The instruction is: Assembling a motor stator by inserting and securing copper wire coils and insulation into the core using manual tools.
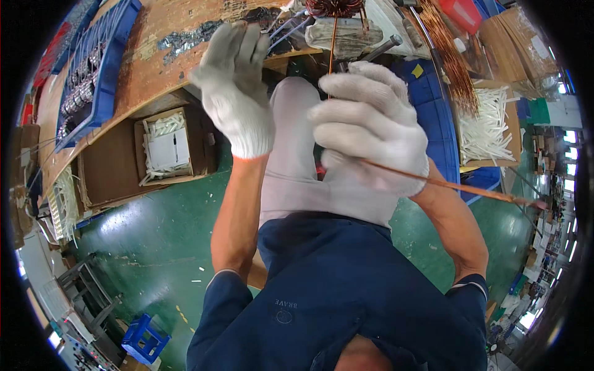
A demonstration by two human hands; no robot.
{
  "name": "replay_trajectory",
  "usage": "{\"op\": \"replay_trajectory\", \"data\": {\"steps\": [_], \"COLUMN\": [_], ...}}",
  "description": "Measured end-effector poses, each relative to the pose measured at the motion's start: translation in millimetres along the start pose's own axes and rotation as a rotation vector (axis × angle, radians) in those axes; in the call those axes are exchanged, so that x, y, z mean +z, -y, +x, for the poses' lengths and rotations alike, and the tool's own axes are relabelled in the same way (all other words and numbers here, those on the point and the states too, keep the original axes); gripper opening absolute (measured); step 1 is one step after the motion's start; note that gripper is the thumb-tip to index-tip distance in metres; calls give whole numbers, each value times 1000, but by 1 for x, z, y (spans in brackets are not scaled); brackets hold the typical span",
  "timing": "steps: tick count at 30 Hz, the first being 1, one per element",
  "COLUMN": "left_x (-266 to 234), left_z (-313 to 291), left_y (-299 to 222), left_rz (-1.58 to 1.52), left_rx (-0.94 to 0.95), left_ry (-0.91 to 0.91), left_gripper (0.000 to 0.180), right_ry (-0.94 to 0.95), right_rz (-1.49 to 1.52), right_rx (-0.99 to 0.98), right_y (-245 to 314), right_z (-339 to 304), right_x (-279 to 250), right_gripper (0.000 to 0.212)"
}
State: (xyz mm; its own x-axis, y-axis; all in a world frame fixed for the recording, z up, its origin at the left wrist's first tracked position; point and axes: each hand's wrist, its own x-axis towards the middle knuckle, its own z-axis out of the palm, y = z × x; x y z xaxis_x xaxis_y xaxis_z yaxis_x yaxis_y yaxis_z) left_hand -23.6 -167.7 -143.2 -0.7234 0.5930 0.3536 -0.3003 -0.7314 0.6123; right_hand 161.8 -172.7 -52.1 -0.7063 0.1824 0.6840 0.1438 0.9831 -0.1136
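Left hand (pixel 235 93): outstretched, unclenched | right hand (pixel 374 120): curled, gripping

Cannot see inside the partly blurred right hand (pixel 374 127), nor judge any join there between thin wire (pixel 333 46) and copper strand (pixel 470 187), smeared at its outer end. Cannot see all of the coil (pixel 334 7), cropped at top, behind the front edge of the worktop (pixel 147 54).

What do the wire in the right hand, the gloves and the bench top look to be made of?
Wire: probably copper, perhaps enamelled; reddish-brown with a slight sheen, though blurred.
Gloves: soft, matte knitted fabric, likely cotton or a blend; the left cuff looks ribbed.
Bench top: apparently worn wood or plywood; tan-brown, scuffed surface.
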Motion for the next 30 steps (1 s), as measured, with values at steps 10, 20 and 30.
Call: {"op": "replay_trajectory", "data": {"steps": [10,20,30], "left_x": [23,-15,-50], "left_z": [13,49,97], "left_y": [13,37,35], "left_rz": [-502,-1055,-974], "left_rx": [-65,-519,-523], "left_ry": [-108,-144,-3], "left_gripper": [54,63,60], "right_ry": [-620,-246,-498], "right_rz": [1199,521,627], "right_rx": [736,515,591], "right_y": [74,75,85], "right_z": [-4,28,85], "right_x": [30,98,128], "right_gripper": [53,9,22]}}
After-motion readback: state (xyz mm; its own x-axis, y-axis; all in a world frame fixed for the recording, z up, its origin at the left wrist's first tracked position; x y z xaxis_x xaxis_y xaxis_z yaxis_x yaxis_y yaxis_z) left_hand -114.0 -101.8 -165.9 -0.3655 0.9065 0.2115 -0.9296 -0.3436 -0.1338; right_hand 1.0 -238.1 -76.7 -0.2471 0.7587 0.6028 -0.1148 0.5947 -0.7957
